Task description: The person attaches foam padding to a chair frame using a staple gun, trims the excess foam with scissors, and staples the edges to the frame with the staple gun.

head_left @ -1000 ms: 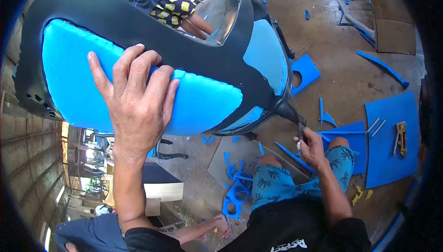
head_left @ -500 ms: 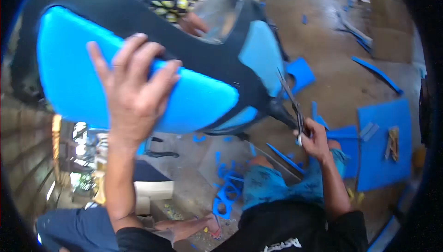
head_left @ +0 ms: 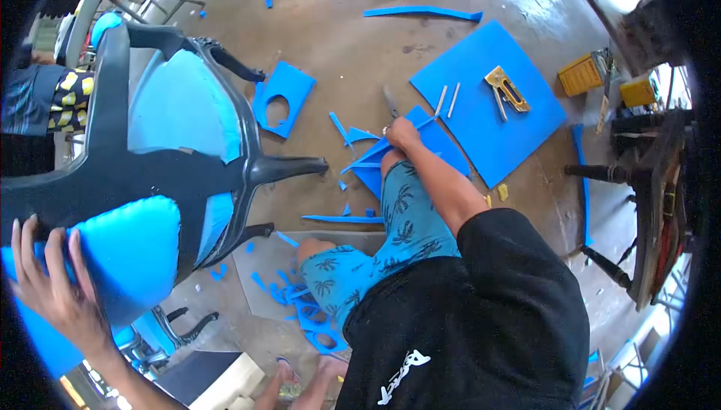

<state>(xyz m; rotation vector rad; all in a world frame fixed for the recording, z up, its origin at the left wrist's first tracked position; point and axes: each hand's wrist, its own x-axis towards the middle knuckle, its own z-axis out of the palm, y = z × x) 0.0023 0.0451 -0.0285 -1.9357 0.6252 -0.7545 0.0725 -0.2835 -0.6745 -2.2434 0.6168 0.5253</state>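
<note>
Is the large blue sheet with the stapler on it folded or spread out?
Spread out: the large blue sheet lies flat, all four corners showing, with the stapler on top.

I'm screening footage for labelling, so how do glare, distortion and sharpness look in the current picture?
Head view: glare whitens the floor toward the upper right; head view: wide-angle distortion, with black corners; head view: the staple gun reads fairly clearly, while the scissors in the right hand look slightly soft.
</note>
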